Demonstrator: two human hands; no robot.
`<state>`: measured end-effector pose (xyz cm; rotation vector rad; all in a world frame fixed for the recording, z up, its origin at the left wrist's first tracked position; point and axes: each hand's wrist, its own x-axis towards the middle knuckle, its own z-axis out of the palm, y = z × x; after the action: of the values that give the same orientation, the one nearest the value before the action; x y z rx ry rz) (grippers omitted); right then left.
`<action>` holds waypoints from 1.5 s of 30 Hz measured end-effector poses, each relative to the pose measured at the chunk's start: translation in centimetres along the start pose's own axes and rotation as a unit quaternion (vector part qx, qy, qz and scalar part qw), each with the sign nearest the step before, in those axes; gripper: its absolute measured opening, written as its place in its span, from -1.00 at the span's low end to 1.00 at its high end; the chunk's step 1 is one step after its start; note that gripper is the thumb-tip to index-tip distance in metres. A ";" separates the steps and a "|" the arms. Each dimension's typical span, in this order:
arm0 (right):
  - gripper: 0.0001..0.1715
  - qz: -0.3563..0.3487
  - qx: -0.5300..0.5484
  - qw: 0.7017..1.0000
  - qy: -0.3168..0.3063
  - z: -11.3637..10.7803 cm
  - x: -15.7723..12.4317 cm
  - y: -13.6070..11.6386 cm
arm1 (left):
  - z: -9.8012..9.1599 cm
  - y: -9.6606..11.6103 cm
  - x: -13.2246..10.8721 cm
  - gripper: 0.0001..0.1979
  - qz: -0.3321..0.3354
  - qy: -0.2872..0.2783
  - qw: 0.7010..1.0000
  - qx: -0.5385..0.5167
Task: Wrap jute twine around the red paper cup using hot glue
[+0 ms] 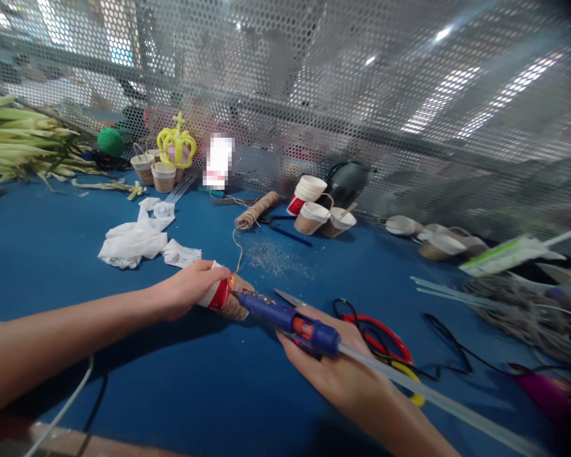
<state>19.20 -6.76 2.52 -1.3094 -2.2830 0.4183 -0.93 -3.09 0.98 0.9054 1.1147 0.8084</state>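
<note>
My left hand (pixel 188 289) is closed around a red and white paper cup (pixel 217 293) that lies tilted on its side, partly wrapped in brown twine. A strand of that twine runs back to a twine roll (pixel 257 211) on the blue table. In my right hand (pixel 330 355) is a blue glue gun (pixel 285 318) with a long clear glue stick in its rear. Its nozzle is at the wrapped part of the cup; whether it touches is hard to tell. Scissors with red and yellow handles (pixel 385 333) lie beside and partly behind my right hand.
White lace (pixel 133 244) lies at left on the blue table (pixel 171 381). Small wrapped cups (pixel 164 177) and a yellow crown (pixel 177 146) stand behind it. More cups (pixel 311 217) stand at back centre. Grey cord (pixel 518 314) is heaped at right. A perforated metal screen (pixel 276 76) borders the back.
</note>
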 end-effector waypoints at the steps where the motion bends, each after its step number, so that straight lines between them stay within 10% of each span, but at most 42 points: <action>1: -0.92 -0.004 0.000 1.000 0.003 0.0 -0.1 0.0 | 0.0 0.0 0.0 -0.81 -0.001 0.003 1.000 0.000; 45: -0.91 0.028 0.032 0.999 -0.033 -0.6 0.0 0.2 | -0.4 -0.7 -0.1 -0.75 0.040 -0.016 0.994 0.103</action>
<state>19.68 -6.61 2.95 -1.3472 -2.2709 0.5573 -1.28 -3.36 0.33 1.1385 1.1550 0.7505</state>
